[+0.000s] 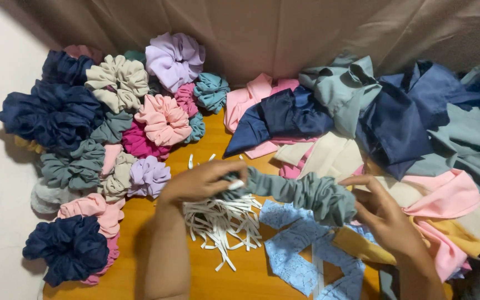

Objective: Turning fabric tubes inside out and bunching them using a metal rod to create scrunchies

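- While both hands work low over the wooden table [240, 278], the left hand [198, 183] pinches one end of a gathered grey-green fabric tube [301, 194], fingers closed tight around it where a white elastic tip [235, 185] pokes out.
- Right hand [381, 214] grips the other, bunched end, fingers curled around the ruffles, so the tube hangs stretched between the two hands just above the table.
- My read: elastic is being threaded through, and the step in hand is gathering cloth along it; the next move calls for keeping hold of that tip so it doesn't slip back inside.
- Just beneath, a loose heap of cut white elastic strips [220, 225] and a pale blue lace piece [301, 250].
- Further left, a big pile of finished scrunchies [112, 133]: navy, pink, lilac, beige, teal.
- Further right, unsewn fabric pieces [373, 116] in navy, grey-green and pink.
- At the back, a tan curtain [284, 28].
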